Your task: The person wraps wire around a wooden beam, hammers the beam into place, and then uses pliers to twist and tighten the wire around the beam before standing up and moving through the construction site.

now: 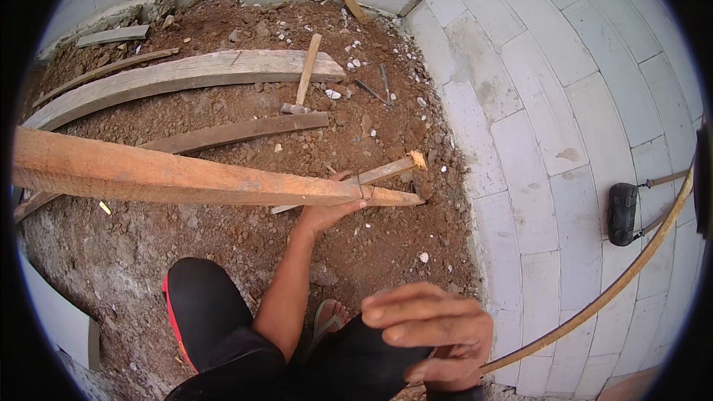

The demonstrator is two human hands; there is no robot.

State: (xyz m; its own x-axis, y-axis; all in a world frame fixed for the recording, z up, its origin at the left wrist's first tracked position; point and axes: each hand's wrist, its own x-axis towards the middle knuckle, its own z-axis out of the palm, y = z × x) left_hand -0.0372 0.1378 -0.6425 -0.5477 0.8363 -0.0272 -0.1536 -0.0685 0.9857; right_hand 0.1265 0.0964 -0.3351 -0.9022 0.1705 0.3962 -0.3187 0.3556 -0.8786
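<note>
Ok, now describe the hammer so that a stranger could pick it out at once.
Beyond the thick beam in the left hand, a wide pale plank lies on the dirt. The hammer lies crosswise near its right end, head toward the person. Unlike the plain boards nearby, it has a stubby grey head.

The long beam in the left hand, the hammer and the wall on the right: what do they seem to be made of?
Long beam: apparently raw wood, by its orange-brown, rough, unvarnished faces. Hammer: seemingly a bare wooden handle, pale brown, and a dull grey head, probably metal. Wall: unpainted masonry blocks, matte pale grey, with visible joints; the exact block material is unclear.
</note>
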